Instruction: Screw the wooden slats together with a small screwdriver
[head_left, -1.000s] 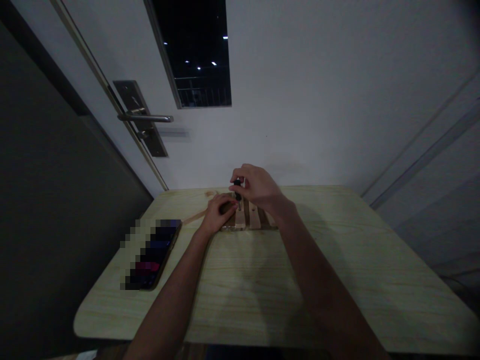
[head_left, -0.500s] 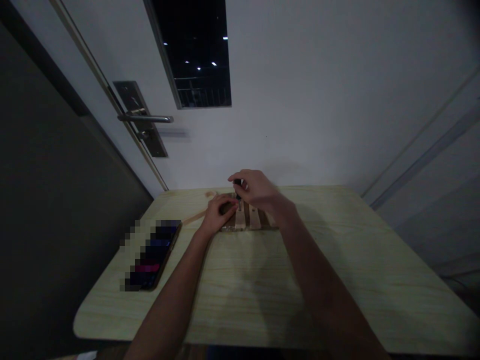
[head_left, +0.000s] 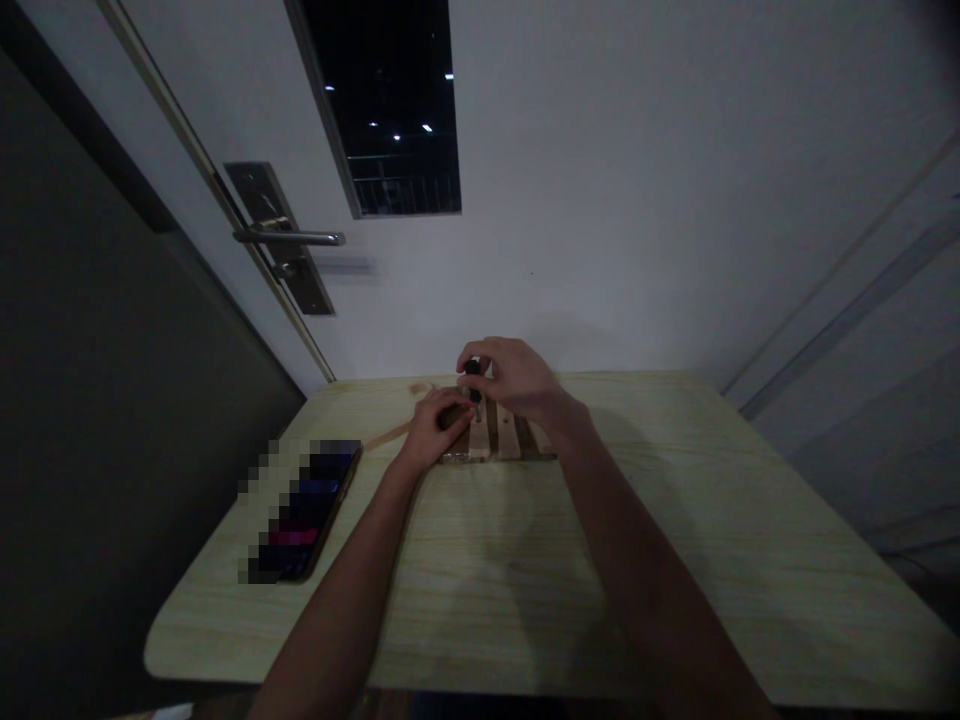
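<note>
A pale table [head_left: 480, 600] with fine, lengthwise grain is set with its far edge close against a white door [head_left: 600, 250]. Its near left corner is rounded, and soft shadows are cast over its middle and right side by the arms. The room is dimly lit. In the door, a narrow window [head_left: 397, 100] is filled with darkness, broken by a few small white lights and by a railing [head_left: 405, 192] low in the pane. To the left of it, a metal lever handle [head_left: 300, 238] is mounted on a dark lock plate [head_left: 256, 190]. The left side is taken up by a dark panel [head_left: 90, 400], the right by a greyish wall [head_left: 885, 330].

Near the middle of the table's far edge, a brown board [head_left: 493, 425] is laid flat. On it, 2 pale wooden pieces [head_left: 508, 440] are seen side by side. A black-handled tool [head_left: 472, 370] is held roughly upright above the left piece, its handle gripped between the thumb and fingers of the right hand [head_left: 514, 375]. The left hand [head_left: 431, 430] is rested at the board's left end, its thumb and fingers curved nearly together beside the tool's shaft; whether anything is pinched there cannot be told. Beyond that hand, a thin pale strip [head_left: 388, 435] is stretched toward a phone [head_left: 311, 510], which is partly masked by coarse blocks.
</note>
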